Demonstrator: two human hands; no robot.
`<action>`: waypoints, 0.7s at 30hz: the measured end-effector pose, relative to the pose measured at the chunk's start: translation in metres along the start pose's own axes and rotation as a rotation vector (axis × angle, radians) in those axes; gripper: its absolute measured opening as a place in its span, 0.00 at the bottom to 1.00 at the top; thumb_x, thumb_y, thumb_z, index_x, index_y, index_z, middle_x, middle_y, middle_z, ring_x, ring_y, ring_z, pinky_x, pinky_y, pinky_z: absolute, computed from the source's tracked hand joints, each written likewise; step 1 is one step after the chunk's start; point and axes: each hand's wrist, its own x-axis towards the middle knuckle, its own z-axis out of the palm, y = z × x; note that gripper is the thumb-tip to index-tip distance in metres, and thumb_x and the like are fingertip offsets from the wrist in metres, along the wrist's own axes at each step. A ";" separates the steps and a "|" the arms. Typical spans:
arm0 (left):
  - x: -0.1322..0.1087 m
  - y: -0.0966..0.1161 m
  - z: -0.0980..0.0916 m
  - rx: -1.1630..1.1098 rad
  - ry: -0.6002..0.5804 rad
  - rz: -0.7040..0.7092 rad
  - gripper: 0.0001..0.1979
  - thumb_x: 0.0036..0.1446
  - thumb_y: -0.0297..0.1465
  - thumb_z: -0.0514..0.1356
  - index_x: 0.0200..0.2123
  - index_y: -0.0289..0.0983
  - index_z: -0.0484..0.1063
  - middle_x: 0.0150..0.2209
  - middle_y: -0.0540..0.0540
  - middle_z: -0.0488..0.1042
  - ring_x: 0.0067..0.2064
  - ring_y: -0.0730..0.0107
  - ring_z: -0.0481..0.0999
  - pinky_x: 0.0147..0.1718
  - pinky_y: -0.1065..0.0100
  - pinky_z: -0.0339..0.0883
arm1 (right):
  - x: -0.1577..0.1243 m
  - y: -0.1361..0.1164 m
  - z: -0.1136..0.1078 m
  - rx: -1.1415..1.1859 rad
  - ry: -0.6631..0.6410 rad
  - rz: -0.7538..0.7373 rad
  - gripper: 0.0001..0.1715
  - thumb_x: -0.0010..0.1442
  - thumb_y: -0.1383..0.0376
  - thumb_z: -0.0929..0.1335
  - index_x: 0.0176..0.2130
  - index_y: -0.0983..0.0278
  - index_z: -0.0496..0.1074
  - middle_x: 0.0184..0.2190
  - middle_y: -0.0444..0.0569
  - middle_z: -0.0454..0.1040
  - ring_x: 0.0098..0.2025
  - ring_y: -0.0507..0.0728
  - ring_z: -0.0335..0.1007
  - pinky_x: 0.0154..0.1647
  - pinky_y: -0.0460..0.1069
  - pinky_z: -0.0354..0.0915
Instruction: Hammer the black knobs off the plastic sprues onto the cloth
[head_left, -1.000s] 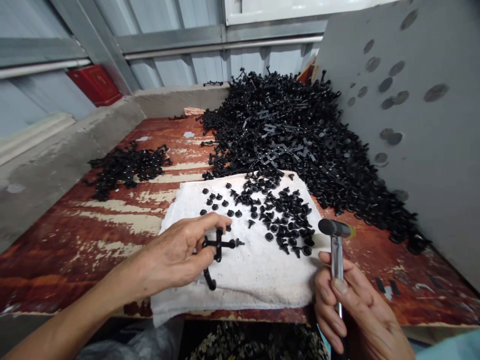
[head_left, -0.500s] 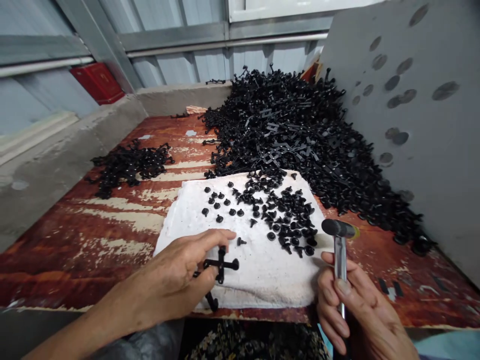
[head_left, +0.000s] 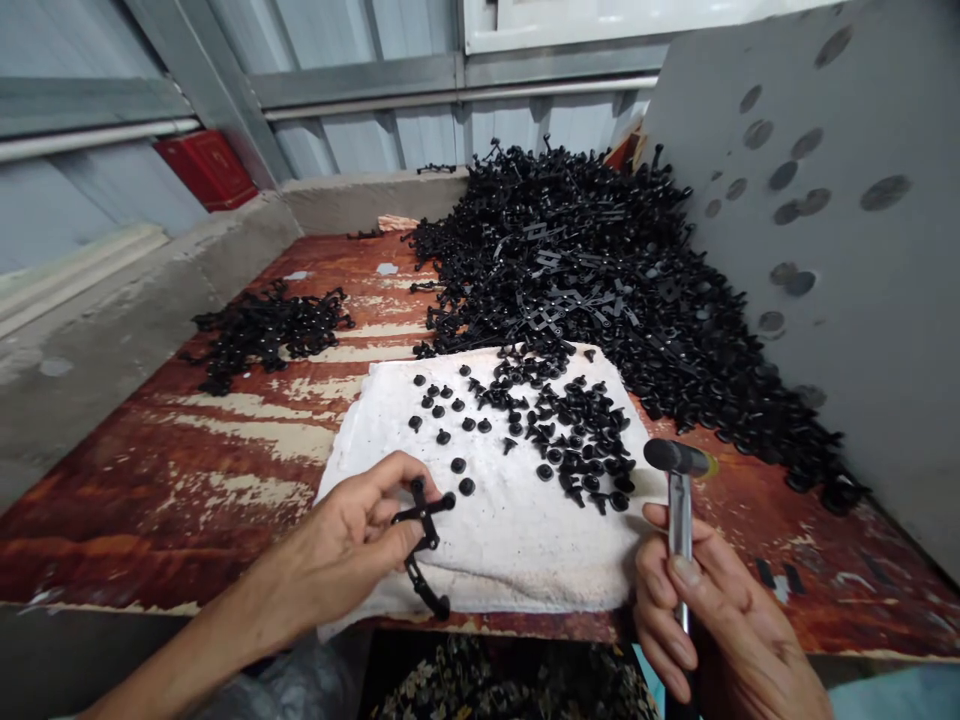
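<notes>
Between the thumb and fingers of my left hand (head_left: 352, 535) is a black jointed linkage (head_left: 424, 513), crossed in the middle with rounded ends; a curved arm of it hangs toward the cloth's front edge. Two small black round-headed pegs (head_left: 466, 486) sit on the white cloth (head_left: 525, 540) just beyond it. My right hand (head_left: 720, 600) is wrapped round the handle of a small hammer (head_left: 680, 520), held upright at the cloth's right edge. Its dark head (head_left: 675, 457) points left. Many more black pegs (head_left: 577, 440) are scattered over the cloth's far half.
A large heap of black linkages (head_left: 555, 250) covers the back right of the worn red table (head_left: 247, 450), against a grey panel (head_left: 825, 250). A smaller pile of linkages (head_left: 274, 325) lies at the left. A red box (head_left: 206, 170) rests on the concrete ledge.
My left hand has drawn back leftward with the linkage. The tipped peg near its fingertips is gone from that spot, and two upright pegs now show there. My right hand and hammer hold still.
</notes>
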 end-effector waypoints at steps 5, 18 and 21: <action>0.000 0.001 -0.010 -0.146 0.086 -0.152 0.28 0.42 0.47 0.66 0.41 0.38 0.63 0.32 0.48 0.74 0.20 0.77 0.68 0.16 0.76 0.55 | 0.000 0.002 0.000 -0.018 -0.012 -0.032 0.19 0.52 0.57 0.75 0.42 0.57 0.71 0.22 0.39 0.64 0.16 0.46 0.53 0.10 0.40 0.55; -0.004 -0.003 -0.024 -0.181 0.031 -0.138 0.22 0.50 0.50 0.61 0.31 0.35 0.66 0.29 0.47 0.74 0.21 0.81 0.61 0.18 0.76 0.47 | 0.007 0.010 -0.016 -0.092 -0.117 -0.076 0.16 0.55 0.57 0.74 0.42 0.57 0.70 0.23 0.40 0.64 0.16 0.47 0.57 0.11 0.40 0.59; -0.002 -0.004 -0.022 -0.214 0.061 -0.143 0.25 0.48 0.53 0.61 0.28 0.35 0.65 0.28 0.47 0.74 0.21 0.81 0.62 0.17 0.76 0.46 | 0.008 0.010 -0.016 -0.101 -0.131 -0.079 0.14 0.57 0.59 0.72 0.43 0.56 0.69 0.23 0.40 0.65 0.16 0.47 0.56 0.11 0.40 0.60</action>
